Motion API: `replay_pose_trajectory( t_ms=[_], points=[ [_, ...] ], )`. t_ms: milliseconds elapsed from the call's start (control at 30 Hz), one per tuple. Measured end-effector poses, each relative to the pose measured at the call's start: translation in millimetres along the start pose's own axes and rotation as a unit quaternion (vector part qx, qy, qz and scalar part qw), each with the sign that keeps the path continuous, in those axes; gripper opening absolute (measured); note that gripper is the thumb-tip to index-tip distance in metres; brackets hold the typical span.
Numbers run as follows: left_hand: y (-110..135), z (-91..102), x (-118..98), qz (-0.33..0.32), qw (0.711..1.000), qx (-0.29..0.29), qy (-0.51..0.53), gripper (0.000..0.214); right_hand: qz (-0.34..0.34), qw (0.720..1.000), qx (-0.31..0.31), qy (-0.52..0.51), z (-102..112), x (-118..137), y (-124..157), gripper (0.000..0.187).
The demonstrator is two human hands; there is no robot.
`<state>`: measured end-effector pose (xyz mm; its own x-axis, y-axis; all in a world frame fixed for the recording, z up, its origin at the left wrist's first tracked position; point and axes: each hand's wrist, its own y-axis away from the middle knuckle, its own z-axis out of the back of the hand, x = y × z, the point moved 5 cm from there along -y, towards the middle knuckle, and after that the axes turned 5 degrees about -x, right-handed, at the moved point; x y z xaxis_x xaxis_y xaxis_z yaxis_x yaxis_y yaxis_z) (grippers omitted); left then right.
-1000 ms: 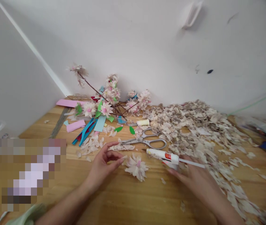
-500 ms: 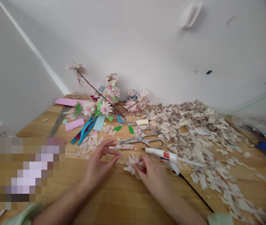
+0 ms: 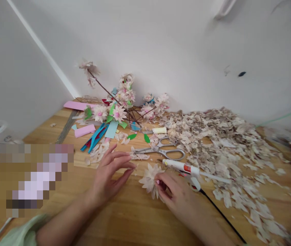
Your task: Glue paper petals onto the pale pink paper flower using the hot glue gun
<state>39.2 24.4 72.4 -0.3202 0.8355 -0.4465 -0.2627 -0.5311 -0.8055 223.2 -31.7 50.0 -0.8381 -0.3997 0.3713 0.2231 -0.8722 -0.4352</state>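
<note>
My right hand (image 3: 175, 191) pinches a pale pink paper flower (image 3: 150, 178) just above the wooden table (image 3: 135, 222), its fingers closed on the flower's right side. To the left of the flower my left hand (image 3: 111, 172) hovers with fingers stretched out and slightly apart, holding nothing that I can see. A white glue gun (image 3: 186, 169) lies on the table just behind my right hand, and its black cord (image 3: 222, 215) runs toward the near right.
Silver scissors (image 3: 164, 150) lie behind the glue gun. A big heap of petal scraps (image 3: 224, 143) covers the right half. Finished flowers on twigs (image 3: 125, 102), coloured paper strips (image 3: 96, 135) and green leaves sit at the back by the white wall.
My right hand left the glue gun, moved left and took hold of the flower, lifting it slightly. My left hand's fingers opened out from a pinch.
</note>
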Motion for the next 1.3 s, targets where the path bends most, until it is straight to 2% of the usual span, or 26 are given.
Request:
replay_pose_trajectory(
  t_ms=[167,300,467,833,1033,1100,1167,1300],
  points=[
    [6.0,-8.9,-7.8,-0.075,0.996,0.044,-0.017,0.043,0.033,0.999,0.007,-0.018,4.2,-2.7,3.3,0.019],
    [13.4,-17.8,-11.5,-0.108,0.990,0.088,-0.035,0.036,0.045,0.999,-0.006,-0.026,8.2,0.0,2.2,0.023],
    [20.0,-26.5,-18.5,-0.135,0.980,0.141,-0.034,0.038,0.069,0.996,-0.046,-0.029,8.6,6.2,0.8,0.024],
    [19.2,-24.6,-28.5,-0.127,0.985,0.116,-0.034,0.033,0.079,0.992,-0.101,0.011,12.2,10.7,0.9,0.020],
    [12.7,-16.4,-21.9,-0.069,0.996,0.037,-0.044,0.034,0.049,0.990,-0.129,0.000,14.6,7.9,0.3,0.015],
    [12.8,-15.5,-20.6,-0.063,0.997,0.028,-0.044,0.036,0.044,0.990,-0.134,-0.011,14.6,5.9,0.2,0.014],
    [15.5,-17.5,-21.8,-0.075,0.995,0.041,-0.046,0.035,0.040,0.990,-0.132,-0.017,13.5,4.4,0.3,0.014],
    [25.5,-27.3,-26.7,-0.119,0.986,0.107,-0.049,0.037,0.039,0.993,-0.114,-0.015,10.0,4.3,0.8,0.016]
  ],
)
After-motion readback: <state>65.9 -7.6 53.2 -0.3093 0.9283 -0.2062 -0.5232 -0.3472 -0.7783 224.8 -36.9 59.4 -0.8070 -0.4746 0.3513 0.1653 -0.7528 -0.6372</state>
